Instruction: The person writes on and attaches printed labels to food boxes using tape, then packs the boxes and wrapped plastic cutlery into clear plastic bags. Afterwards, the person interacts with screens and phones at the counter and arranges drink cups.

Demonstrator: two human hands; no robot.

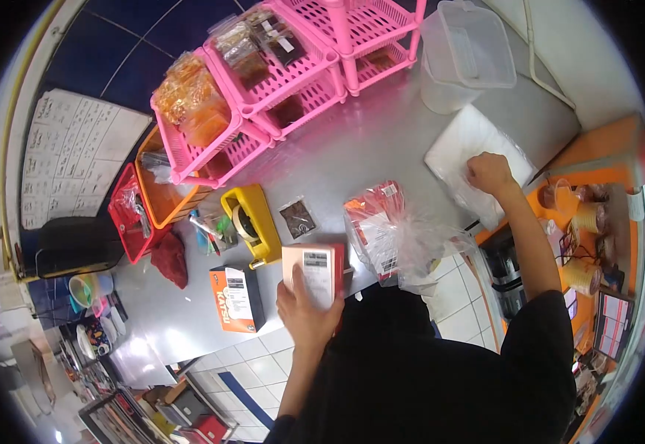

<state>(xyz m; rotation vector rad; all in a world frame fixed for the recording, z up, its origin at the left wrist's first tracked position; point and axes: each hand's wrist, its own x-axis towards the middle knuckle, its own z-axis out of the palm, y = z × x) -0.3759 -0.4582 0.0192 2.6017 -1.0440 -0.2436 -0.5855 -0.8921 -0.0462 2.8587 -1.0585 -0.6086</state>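
My left hand (309,314) grips a small box (320,288) at the front edge of the metal table. A printed white label lies on the box's pale top, and one side is red. To the right, my right hand (489,172) is closed over a stack of white plastic bags (461,152), its fingertips pressed to the top sheet. Between my hands sits a clear plastic bag (381,229) with red and white boxes inside. An orange and black box (233,300) marked "KATSU" stands left of my left hand. Beyond it is a yellow tape dispenser (263,222).
Pink stacked baskets (244,103) with packets line the back of the metal table (337,155). A clear tub (444,92) stands at the back right. A small dark packet (297,217), pens and orange and red baskets lie left. Orange shelving (596,148) flanks my right arm.
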